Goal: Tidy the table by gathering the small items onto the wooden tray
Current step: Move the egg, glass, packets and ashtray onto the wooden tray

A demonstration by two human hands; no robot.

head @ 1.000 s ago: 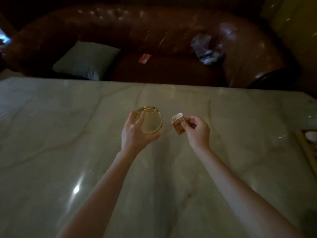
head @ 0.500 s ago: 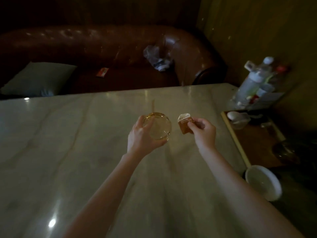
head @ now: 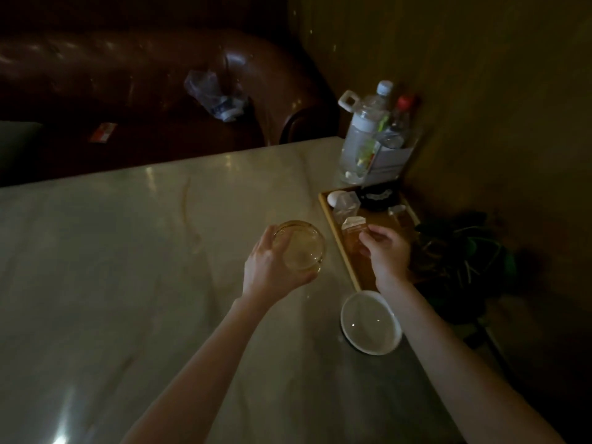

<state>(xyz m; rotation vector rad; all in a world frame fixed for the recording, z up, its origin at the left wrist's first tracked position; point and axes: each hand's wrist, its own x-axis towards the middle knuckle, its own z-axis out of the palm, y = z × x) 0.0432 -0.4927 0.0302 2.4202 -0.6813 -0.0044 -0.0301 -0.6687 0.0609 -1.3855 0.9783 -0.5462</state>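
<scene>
A: The wooden tray [head: 333, 230] sits at the right edge of the tabletop [head: 128, 267], close to the far right corner. Is anything on it?

B: Yes. A white round thing [head: 334, 198] and some clear things lie at its far end, next to a dark dish [head: 378, 198]. It is too dim to tell what they are.

A: What is the right hand [head: 386, 253] doing?

B: It pinches a small orange box [head: 352, 230] with a white top, fingers curled on it. The box is over the tray. Nobody can tell if it touches the wood.

A: And the left hand [head: 272, 270]?

B: It holds a round amber glass dish [head: 301, 248], fingers and thumb wrapped around its rim. The dish is over the tabletop, just beside the tray's left edge.

A: What else is there?

B: A white bowl [head: 370, 322] stands at the right edge, near the tray's near end. Bottles [head: 368, 129] stand in the far right corner. A brown sofa [head: 144, 75] is behind the far edge, with a crumpled bag [head: 214, 96] on it.
</scene>
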